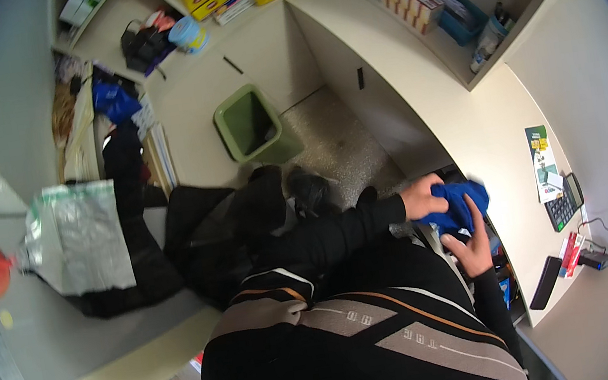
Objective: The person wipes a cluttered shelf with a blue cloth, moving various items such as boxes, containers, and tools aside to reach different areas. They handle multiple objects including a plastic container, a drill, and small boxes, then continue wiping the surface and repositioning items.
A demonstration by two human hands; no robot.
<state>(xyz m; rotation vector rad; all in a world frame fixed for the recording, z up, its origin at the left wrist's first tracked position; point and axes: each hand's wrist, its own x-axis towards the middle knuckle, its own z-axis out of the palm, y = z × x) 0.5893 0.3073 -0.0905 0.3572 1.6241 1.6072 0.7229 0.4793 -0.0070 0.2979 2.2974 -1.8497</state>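
A crumpled blue cloth-like bundle (464,201) is between my two hands, above an open drawer (497,259) at the desk's edge. From the left, my left hand (423,198) has its fingers curled onto the bundle's near side. My right hand (473,245) comes up from below, thumb and fingers spread around its lower right side. Both hands are closed on it. Inside the drawer, small items show only in part beneath my hands and sleeve. What the bundle is exactly I cannot make out.
On the curved desk to the right lie a leaflet (543,162), a calculator (564,204) and a black phone (545,283). A green bin (283,144) stands on the floor ahead. Dark clothing (203,225) and a silver pouch (83,235) are at left. Boxes (411,1) fill the shelf.
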